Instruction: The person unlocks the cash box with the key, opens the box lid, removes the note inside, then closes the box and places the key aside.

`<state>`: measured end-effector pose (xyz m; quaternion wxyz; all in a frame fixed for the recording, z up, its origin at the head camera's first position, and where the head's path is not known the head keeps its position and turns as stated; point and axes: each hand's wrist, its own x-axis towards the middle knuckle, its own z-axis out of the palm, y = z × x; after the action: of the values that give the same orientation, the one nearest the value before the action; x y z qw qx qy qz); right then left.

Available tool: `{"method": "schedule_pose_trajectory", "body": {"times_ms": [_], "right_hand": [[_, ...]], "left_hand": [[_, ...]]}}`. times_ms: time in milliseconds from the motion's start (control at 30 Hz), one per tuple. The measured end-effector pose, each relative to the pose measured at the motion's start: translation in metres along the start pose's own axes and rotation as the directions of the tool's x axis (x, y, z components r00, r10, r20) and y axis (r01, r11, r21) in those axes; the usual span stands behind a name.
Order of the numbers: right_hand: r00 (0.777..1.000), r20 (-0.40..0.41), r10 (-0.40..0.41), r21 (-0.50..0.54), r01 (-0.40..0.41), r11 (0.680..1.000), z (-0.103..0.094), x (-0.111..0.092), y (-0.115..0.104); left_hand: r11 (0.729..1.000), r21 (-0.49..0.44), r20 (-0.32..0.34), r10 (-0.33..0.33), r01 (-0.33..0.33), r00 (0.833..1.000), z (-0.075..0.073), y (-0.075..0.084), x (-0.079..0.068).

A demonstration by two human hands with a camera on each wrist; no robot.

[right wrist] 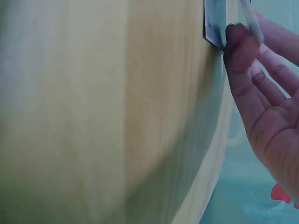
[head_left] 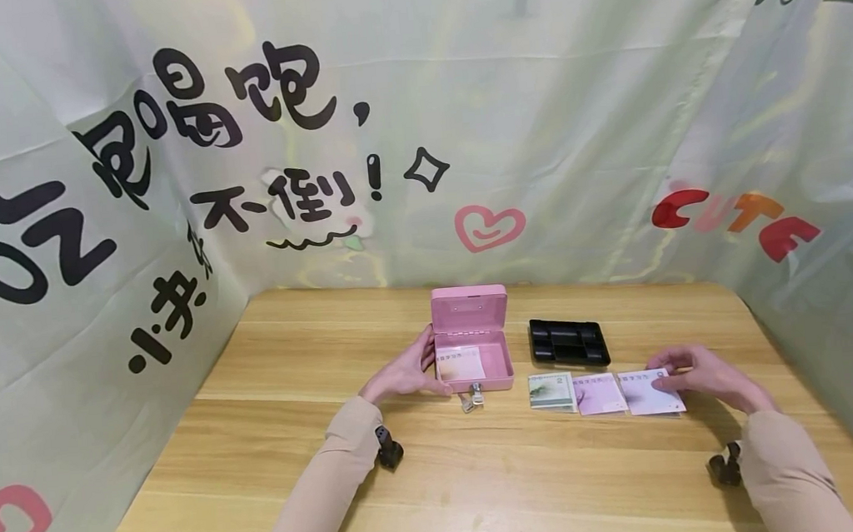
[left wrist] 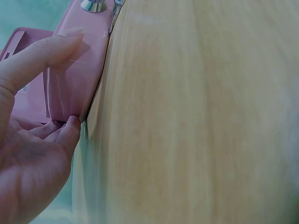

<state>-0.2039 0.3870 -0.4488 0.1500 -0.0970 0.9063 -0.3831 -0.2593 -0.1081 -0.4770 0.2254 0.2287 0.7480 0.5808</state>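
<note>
A pink cash box [head_left: 497, 359] stands with its lid raised, and a whitish-orange banknote [head_left: 463, 365] lies inside it. My left hand [head_left: 405, 372] holds the box at its left front corner; in the left wrist view the thumb lies on the front wall and the fingers curl round the side. Right of the box, a row of banknotes runs from a green one [head_left: 551, 391] past a pink one [head_left: 599, 394] to a pale violet one [head_left: 649, 392]. My right hand [head_left: 698, 374] pinches the violet note at its right edge, which shows lifted in the right wrist view.
A black compartment tray [head_left: 569, 341] lies behind the banknotes. Small keys [head_left: 467, 402] hang from the lock [head_left: 476, 391] at the box front. Printed curtains [head_left: 584, 162] close off the back and sides of the wooden table [head_left: 490, 495].
</note>
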Motion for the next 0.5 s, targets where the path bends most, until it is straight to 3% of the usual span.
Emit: {"method": "schedule_pose_trajectory", "body": {"times_ms": [500], "right_hand": [[0.999, -0.005, 0.049, 0.052, -0.048, 0.997, 0.0039, -0.0008, -0.0052]], "left_hand": [[1.000, -0.027, 0.005, -0.003, 0.003, 1.000, -0.0010, -0.0023, 0.0020]]}}
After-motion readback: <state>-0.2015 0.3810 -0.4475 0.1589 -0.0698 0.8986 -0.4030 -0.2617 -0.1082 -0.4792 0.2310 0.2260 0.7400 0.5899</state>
